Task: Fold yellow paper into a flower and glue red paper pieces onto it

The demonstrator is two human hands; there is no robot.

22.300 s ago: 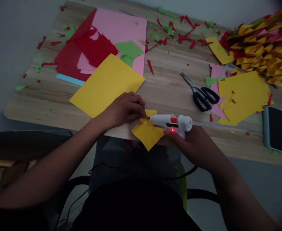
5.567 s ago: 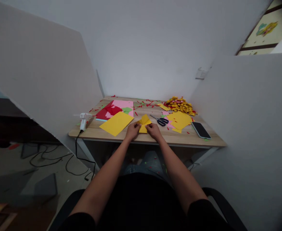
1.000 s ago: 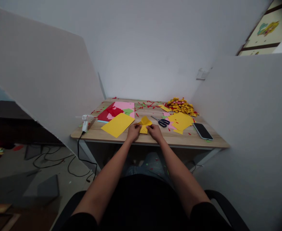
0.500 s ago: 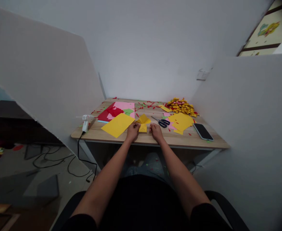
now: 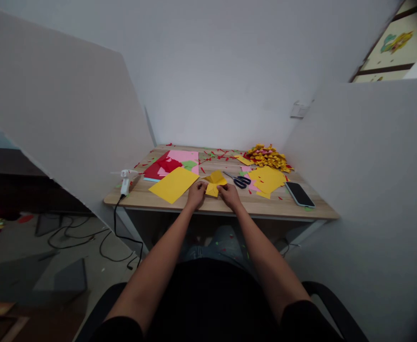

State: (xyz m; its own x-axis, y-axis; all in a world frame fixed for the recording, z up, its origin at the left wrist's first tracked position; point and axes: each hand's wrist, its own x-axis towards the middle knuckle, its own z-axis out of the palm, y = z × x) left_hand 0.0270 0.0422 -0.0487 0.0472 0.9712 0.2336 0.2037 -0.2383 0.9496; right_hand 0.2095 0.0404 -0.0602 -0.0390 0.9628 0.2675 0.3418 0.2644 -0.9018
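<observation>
A folded piece of yellow paper (image 5: 213, 190) lies between my two hands near the front edge of the wooden table (image 5: 180, 207). My left hand (image 5: 196, 194) pinches its left side, fingers closed. On its right side my right hand (image 5: 229, 194) is closed too, thumb and finger on the paper's edge. The paper's upper part (image 5: 216, 177) stands up in creased flaps. A flat yellow sheet (image 5: 174, 185) lies just left of my left hand. Beyond my right hand are scissors with black handles (image 5: 242, 182), their blades pointing to the back left.
Pink sheets (image 5: 183, 156), red paper (image 5: 155, 169) and green paper (image 5: 189, 165) lie at the back left. A pile of folded yellow pieces (image 5: 268, 157) and cut yellow sheets (image 5: 267, 179) sit at right, near a phone (image 5: 300, 194). A white corded device (image 5: 125, 183) stands at the left edge.
My right hand has moved slightly left and now touches the paper's right edge. The folded paper has turned and its upper flaps have shifted right.
</observation>
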